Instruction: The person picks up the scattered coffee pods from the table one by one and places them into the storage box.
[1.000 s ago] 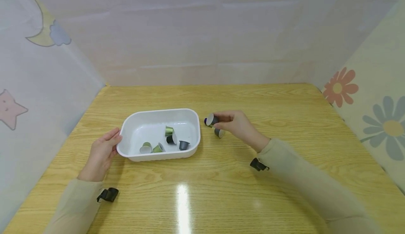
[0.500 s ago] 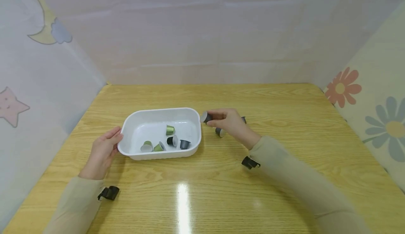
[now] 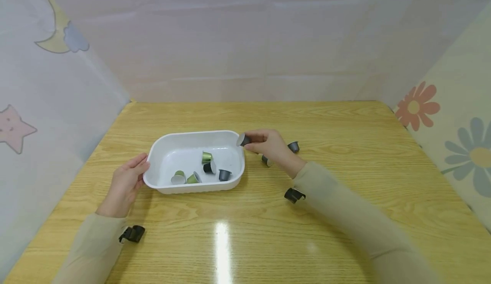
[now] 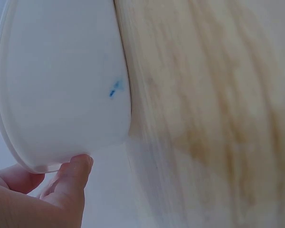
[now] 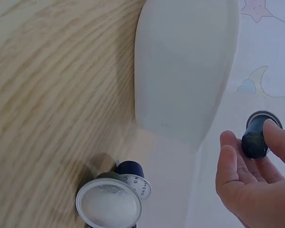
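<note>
My left hand [image 3: 123, 184] grips the left end of a white plastic tub [image 3: 192, 189], thumb at the rim; the left wrist view shows the tub's outer wall [image 4: 61, 85] beside the fingers. My right hand [image 3: 273, 148] pinches a dark coffee capsule [image 3: 244, 140] over the tub's right rim. In the right wrist view this capsule [image 5: 256, 137] sits between thumb and fingers, above rim height. Inside the tub lie green capsules [image 3: 207, 157], a black one [image 3: 209, 167] and a grey one [image 3: 224, 175].
To the right of the tub, a grey capsule [image 3: 293, 146] and another capsule [image 3: 266, 160], partly behind the right hand, lie on the wooden table [image 3: 345, 147]. The right wrist view shows a dark blue capsule [image 5: 130, 168] close to a pale-lidded one [image 5: 109, 204]. Printed cloth walls surround the table.
My right hand has carried the dark capsule leftward from beside the tub to over its right rim, uncovering the grey capsule on the table. The left hand keeps its hold on the tub.
</note>
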Tool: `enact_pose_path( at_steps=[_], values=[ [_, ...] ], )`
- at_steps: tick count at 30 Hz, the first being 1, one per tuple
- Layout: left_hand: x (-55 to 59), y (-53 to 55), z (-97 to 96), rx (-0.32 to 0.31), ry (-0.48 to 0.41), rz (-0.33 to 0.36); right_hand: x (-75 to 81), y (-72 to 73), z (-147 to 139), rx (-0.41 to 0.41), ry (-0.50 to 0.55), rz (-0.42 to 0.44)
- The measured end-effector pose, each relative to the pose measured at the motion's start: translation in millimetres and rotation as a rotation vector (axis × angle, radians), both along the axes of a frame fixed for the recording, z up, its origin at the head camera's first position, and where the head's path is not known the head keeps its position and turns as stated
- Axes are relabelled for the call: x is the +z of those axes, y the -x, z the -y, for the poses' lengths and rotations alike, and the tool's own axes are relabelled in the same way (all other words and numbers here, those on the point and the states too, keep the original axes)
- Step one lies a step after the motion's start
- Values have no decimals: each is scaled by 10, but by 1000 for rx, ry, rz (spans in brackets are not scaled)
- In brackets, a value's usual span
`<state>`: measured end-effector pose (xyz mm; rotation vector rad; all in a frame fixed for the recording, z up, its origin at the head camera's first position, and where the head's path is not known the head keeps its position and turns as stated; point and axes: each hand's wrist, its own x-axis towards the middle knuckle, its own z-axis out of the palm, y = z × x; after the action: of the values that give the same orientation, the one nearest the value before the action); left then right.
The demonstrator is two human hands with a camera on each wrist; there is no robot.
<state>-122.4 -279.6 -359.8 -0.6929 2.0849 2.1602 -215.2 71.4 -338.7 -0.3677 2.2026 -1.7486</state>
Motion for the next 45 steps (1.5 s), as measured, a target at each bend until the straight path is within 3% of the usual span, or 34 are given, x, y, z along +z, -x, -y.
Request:
enact_pose_path(
  at_steps=[16,34,45],
  values=[
    [-5,18,4,22,-22,12,7,74,194,-20,-16,41],
    [0,1,4,14,-25,13,0,126,464,35,-52,-22],
    [-3,4,10,25,-51,13,-31,161,541,83,-138,-98]
  ],
)
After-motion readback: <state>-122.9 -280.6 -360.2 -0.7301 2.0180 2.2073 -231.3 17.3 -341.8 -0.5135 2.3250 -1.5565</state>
